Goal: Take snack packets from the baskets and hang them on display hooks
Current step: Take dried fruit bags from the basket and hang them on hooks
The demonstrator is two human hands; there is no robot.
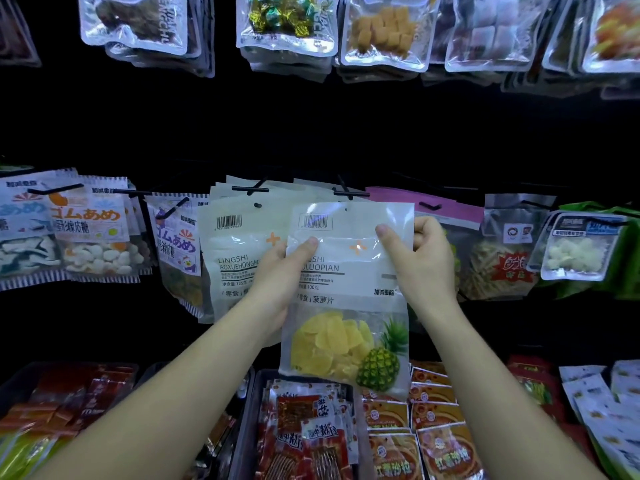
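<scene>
Left hand [277,271] and right hand [429,258] each pinched the pineapple packet [349,296] by its upper sides, its top just below the display hook [350,194]. Likely fault: the hang hole could miss the hook tip, buckling the film.

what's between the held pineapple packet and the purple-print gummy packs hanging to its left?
Head view: a hanging stack of white barcoded packets fills the gap between the pineapple packet and gummy packs; the left hand overlaps its lower right.
</scene>
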